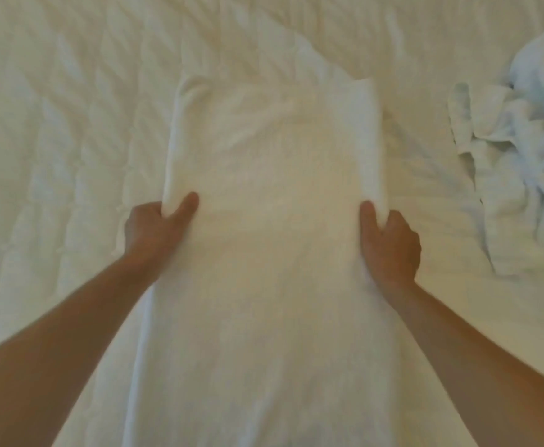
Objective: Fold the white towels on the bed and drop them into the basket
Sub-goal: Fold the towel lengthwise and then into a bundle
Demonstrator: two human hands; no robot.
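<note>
left hand (154, 230) and right hand (390, 243) each pinch a side edge of the towel (264, 253), thumbs on top, lying lengthwise on the bed (54, 124). fold under way, not finished. crumpled towels (522, 162) wait far right. basket not in view.

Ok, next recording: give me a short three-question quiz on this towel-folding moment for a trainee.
1. True or false: the left hand and the right hand both grip the towel spread on the bed.
2. Multiple choice: where does the crumpled pile of other towels lie? A) to the left of the spread towel, B) to its right, C) on top of it.
3. Fill in: the hands hold the towel at its two long ___ edges.
Key: 1 true; 2 B; 3 side.
</note>
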